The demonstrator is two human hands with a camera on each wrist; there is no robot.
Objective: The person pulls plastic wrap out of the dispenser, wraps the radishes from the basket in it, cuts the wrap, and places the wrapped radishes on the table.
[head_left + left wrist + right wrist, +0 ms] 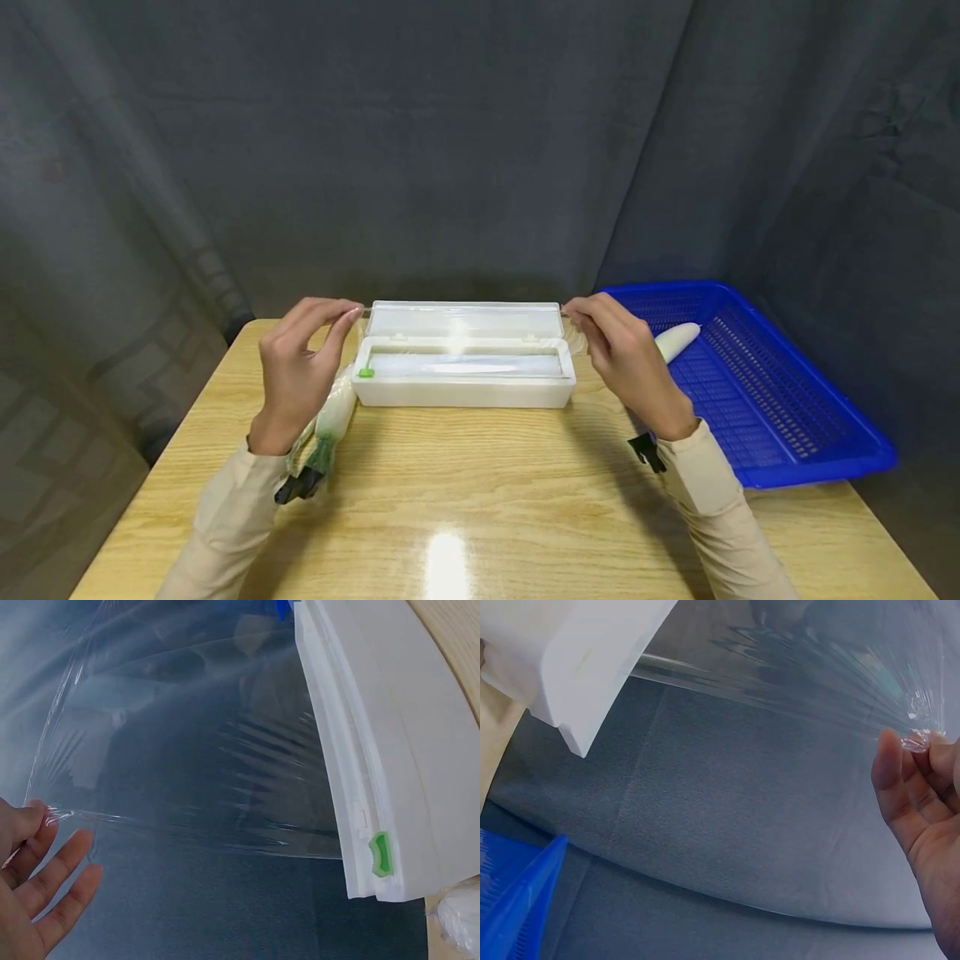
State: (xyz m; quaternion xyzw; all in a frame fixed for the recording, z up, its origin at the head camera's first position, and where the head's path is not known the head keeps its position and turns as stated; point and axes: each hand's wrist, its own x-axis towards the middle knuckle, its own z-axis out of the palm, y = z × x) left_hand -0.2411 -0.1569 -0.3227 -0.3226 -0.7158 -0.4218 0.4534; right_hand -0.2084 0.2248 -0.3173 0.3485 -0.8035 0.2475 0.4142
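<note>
Holding a sheet of clear film point(180, 765) by two corners, the left hand point(296, 367) and right hand point(626, 358) stand at opposite ends of a white dispenser box point(461, 395). The step in hand is judged to be the paying-out of film: the lid point(408, 321) is raised, and the sheet is unsevered, running from the box to the fingers. The next move probably calls for an even pull on both corners, so that the sheet leaves the box square and without folds.

Relation of film to grip: on the left, thumb and forefinger pinch the corner, with the remaining fingers free of the sheet; on the right, thumb and fingertips pinch a bunched corner, from which creases fan outward. The film spans the gap between the hands, its body lying between the grip and the box. Tension seems uneven, judging by these creases, and the thin edge could tear at the bunched corner.

Surroundings: a green slider point(366, 373) sits at the box's left end; a film-wrapped vegetable point(337, 408) lies on the table point(450, 467) beside that end; a white vegetable point(677, 340) rests in a blue basket point(817, 481) on the right.
</note>
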